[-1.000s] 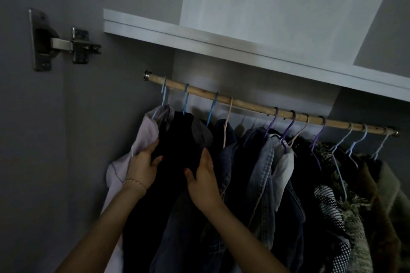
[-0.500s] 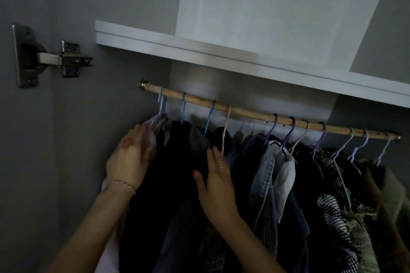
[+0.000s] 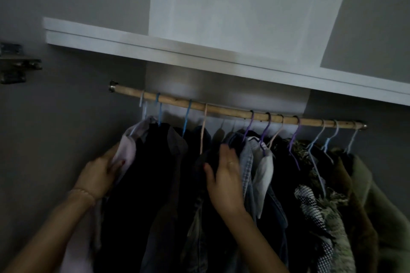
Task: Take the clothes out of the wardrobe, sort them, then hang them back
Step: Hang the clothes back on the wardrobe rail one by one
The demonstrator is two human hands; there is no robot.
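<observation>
Inside a dim wardrobe, a person reaches with both bare arms into a row of clothes hanging from a wooden rail that slants down toward the right beneath a white shelf. The left hand, a thin bracelet at its wrist, grips the pale lilac garment at the far left end of the rail, fingers curled into the cloth just below its shoulder. The right hand, wearing a ring, lies with fingers extended and close together against a dark garment near the middle of the row, thumb spread out to the left; in this light it appears to press the fabric flat rather than grasp it. Between the two hands hangs a black garment on a blue hanger. To the right of the right hand hang a light denim jacket, a grey-white top, a black-and-white patterned piece and, at the far right, a green coat. Slim hangers in blue, pink, purple and pale lavender hook over the rail. A metal door hinge shows at the left edge on the grey side panel.
</observation>
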